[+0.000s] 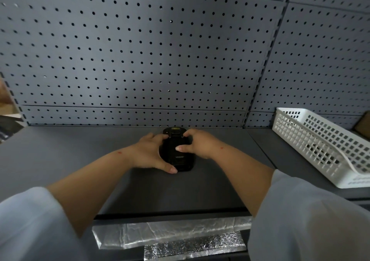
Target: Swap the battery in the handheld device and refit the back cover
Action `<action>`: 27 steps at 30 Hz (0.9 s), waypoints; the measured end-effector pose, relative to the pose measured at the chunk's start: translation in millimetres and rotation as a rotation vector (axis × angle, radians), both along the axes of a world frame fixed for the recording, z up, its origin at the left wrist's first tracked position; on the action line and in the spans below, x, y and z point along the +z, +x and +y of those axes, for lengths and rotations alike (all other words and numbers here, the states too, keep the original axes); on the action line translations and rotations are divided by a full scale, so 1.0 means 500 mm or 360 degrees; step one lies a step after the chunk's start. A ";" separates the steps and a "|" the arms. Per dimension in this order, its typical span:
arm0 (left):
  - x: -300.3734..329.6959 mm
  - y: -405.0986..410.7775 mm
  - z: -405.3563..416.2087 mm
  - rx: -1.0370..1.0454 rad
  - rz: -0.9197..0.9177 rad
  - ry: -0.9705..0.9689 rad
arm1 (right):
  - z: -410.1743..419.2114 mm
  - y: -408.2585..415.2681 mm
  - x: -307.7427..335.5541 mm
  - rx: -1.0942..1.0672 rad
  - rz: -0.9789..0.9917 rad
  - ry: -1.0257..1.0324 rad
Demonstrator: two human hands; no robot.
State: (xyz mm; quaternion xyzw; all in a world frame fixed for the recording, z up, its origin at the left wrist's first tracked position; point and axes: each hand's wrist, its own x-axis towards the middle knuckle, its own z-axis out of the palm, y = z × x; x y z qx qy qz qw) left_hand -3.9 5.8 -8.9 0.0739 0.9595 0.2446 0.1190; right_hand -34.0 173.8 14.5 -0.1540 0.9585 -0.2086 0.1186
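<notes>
The black, rounded-rectangle plastic handheld device point(177, 152) lies back-up on the dark grey flat counter point(80, 156), near the grey perforated metal back panel point(140, 50). A pale logo shows on the lower part of its back. At the far end a small window or contact area is visible; its exact nature cannot be told.

The left hand point(149, 152) braces the left side of the device, fingers curled over its upper left edge, thumb laid along the lower left corner. The right hand point(197, 143) covers the upper right, fingers at the top right edge, thumb pressed flat on the middle of the back. Both grips are narrow and closed onto the device body; neither hand holds a separate part.

Step in hand, as judged: work on the back cover, either release or press-down. Whether the cover is seated or loose cannot be told, and no spare battery is visible on the counter.

Next move, as judged: with the left hand steadying the body, thumb pressure must act evenly along the cover. If the latch sits at the far end, the fingertips there must work it without lifting the device.

A white perforated plastic basket point(320, 140) stands well apart to the right.
</notes>
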 end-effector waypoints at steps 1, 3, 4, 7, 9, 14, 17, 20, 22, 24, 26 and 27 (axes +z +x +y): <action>-0.005 0.005 -0.001 0.0007 0.0015 0.0027 | 0.000 0.002 -0.004 -0.0004 0.0001 -0.0010; -0.013 0.016 -0.002 -0.0004 0.0038 0.0098 | 0.001 0.004 -0.011 -0.0024 -0.0011 -0.0063; -0.018 0.022 -0.002 -0.0022 0.0035 0.0135 | 0.002 0.004 -0.016 -0.0029 -0.0023 -0.0101; -0.031 0.038 0.000 -0.0077 0.0071 0.0130 | 0.006 0.011 -0.029 -0.0013 -0.0055 -0.0139; -0.037 0.048 0.003 -0.0093 0.0158 0.0020 | 0.010 0.018 -0.043 0.0000 -0.0093 -0.0133; -0.041 0.055 0.006 -0.0063 0.0222 -0.0105 | 0.019 0.024 -0.077 -0.0024 -0.0107 -0.0061; -0.041 0.057 0.005 -0.0042 0.0218 -0.0139 | 0.017 0.029 -0.084 -0.0031 -0.0061 -0.0045; -0.039 0.062 0.003 -0.0028 0.0180 -0.0134 | 0.019 0.027 -0.090 -0.0042 -0.0039 -0.0031; -0.031 0.063 0.003 -0.0027 0.0142 -0.0130 | 0.020 0.026 -0.085 -0.0052 -0.0063 -0.0032; -0.030 0.069 0.006 -0.0007 0.0120 -0.0105 | 0.016 0.035 -0.080 -0.0017 -0.0091 -0.0053; -0.020 0.073 0.011 0.0008 0.0054 -0.0050 | 0.028 0.036 -0.059 -0.0029 -0.0212 -0.0145; -0.010 0.073 0.009 0.0006 0.0014 -0.0038 | 0.042 0.040 -0.035 -0.0059 -0.0247 -0.0208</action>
